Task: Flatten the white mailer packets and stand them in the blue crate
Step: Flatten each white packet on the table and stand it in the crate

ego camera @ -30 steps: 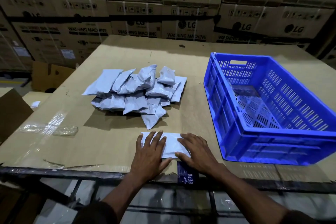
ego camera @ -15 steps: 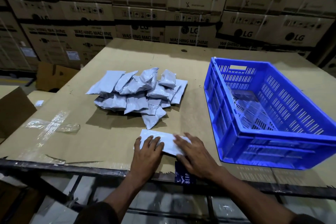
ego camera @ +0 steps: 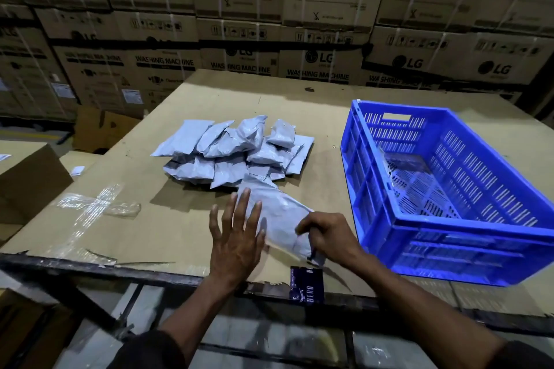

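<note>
Fingers (ego camera: 302, 229) of right hand (ego camera: 326, 237) pinch mailer (ego camera: 278, 219) near end, apparently; long axis toward upper left; left hand (ego camera: 236, 237) splayed flat alongside; blue crate (ego camera: 449, 237) right.

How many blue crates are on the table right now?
1. The blue crate stands on the table, to the right of the pile of mailer packets and the right hand. No second crate shows in this view.

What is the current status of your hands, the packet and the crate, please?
Left hand open, fingers spread beside the white plastic mailer packet. Right hand pinching its near end. Blue slatted plastic crate holds no packets; path clear.
</note>
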`<state>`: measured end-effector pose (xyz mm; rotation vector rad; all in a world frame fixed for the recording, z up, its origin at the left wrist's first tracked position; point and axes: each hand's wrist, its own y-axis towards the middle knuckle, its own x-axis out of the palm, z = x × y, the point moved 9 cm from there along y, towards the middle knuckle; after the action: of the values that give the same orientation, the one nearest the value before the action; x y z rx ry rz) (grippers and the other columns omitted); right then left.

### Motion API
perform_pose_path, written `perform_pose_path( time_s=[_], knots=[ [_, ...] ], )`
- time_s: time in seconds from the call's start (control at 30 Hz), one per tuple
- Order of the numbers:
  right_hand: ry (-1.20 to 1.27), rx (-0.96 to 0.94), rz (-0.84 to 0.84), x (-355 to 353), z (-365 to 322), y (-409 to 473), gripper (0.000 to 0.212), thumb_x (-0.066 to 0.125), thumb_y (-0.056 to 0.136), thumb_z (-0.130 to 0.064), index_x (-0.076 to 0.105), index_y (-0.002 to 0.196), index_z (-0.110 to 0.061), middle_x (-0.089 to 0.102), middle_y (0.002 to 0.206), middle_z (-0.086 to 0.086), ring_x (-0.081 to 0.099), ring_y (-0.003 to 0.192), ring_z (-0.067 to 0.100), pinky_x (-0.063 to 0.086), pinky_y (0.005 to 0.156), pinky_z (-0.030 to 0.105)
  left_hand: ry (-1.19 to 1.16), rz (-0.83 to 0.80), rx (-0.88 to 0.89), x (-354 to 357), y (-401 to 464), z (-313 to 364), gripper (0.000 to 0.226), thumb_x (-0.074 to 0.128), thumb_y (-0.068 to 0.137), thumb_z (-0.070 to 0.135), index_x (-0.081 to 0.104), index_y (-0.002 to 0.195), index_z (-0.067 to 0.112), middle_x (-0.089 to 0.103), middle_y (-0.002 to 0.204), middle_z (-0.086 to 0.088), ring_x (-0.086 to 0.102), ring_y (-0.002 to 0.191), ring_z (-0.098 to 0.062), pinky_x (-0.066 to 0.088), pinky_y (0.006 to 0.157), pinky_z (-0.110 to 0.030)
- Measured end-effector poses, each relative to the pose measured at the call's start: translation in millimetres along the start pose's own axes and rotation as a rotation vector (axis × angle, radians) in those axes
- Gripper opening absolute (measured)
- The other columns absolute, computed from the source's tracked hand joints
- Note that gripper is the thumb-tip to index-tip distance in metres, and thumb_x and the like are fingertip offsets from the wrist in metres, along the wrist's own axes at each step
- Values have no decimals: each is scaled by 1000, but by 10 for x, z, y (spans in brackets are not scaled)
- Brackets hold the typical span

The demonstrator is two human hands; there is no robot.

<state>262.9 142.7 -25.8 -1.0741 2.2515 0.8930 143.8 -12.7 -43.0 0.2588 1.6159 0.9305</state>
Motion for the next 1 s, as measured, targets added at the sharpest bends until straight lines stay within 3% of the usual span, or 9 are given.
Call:
perform_pose_path(
  time_s=[0.1, 0.2, 0.3, 0.37, 0.43, 0.53, 0.67, 0.83, 1.0],
  knots=[
    [333, 280, -205, 103, 196, 105, 41, 45, 77, 11, 77, 76, -14, 72, 69, 12, 52, 50, 33, 40, 50, 28, -66, -17, 48, -9, 2, 30, 52, 40, 104, 32, 47, 150, 11, 38, 162, -15, 33, 151, -36, 26, 117, -65],
    [367, 373, -396, 231, 284, 119, 30, 47, 80, 13, 74, 79, -2, 75, 79, 14, 51, 62, 31, 39, 58, 37, -72, -177, 105, 207, -37, 75, 47, 33, 107, 33, 61, 137, 10, 54, 150, -11, 44, 144, -32, 32, 115, -62],
    [-30, 334, -376, 227, 374, 199, 38, 48, 77, 7, 77, 89, -14, 77, 95, 2, 68, 83, 22, 53, 77, 38, -49, -412, 106, 534, -222, 57, 51, 35, 103, 42, 66, 132, 13, 60, 144, -9, 53, 136, -29, 43, 108, -56],
    [-423, 226, -235, 178, 312, 213, 36, 52, 81, -5, 75, 102, -23, 74, 108, -1, 63, 105, 22, 49, 90, 40, -44, -539, 75, 684, -363, 38, 55, 36, 99, 47, 69, 128, 14, 64, 139, -9, 61, 128, -31, 52, 98, -55],
    [-488, 100, -144, 300, 185, 141, 30, 50, 88, -17, 71, 110, -22, 72, 111, 2, 61, 108, 26, 46, 90, 40, -33, -614, 60, 739, -445, 54, 56, 37, 97, 48, 71, 126, 14, 67, 135, -10, 65, 121, -32, 56, 91, -53],
    [-498, 17, -268, 711, 179, -39, 46, 33, 99, -35, 57, 134, -19, 58, 139, 5, 48, 132, 29, 36, 105, 45, -41, -610, 44, 702, -408, 86, 52, 38, 97, 46, 73, 120, 15, 70, 130, -8, 67, 116, -32, 57, 88, -51],
    [-603, 48, -483, 1035, 398, -250, 77, -6, 93, -61, 14, 160, -27, 7, 168, -6, 6, 154, 22, 10, 119, 54, -53, -599, 23, 729, -274, 73, 51, 37, 100, 41, 72, 121, 11, 69, 130, -10, 65, 121, -32, 55, 96, -50],
    [-648, 22, -438, 1045, 428, -275, 71, -7, 99, -59, 18, 159, -31, 17, 166, -10, 16, 153, 22, 21, 117, 58, -44, -671, 18, 943, -279, 63, 55, 33, 101, 41, 65, 135, 13, 63, 141, -10, 58, 132, -36, 52, 102, -51],
    [-622, 8, -425, 1042, 442, -273, 67, -4, 99, -59, 8, 160, -34, 5, 167, -13, 3, 154, 18, 7, 120, 56, -55, -652, -21, 989, -336, 27, 56, 34, 101, 47, 56, 146, 23, 52, 154, -8, 44, 140, -50, 45, 106, -60]
  ],
)
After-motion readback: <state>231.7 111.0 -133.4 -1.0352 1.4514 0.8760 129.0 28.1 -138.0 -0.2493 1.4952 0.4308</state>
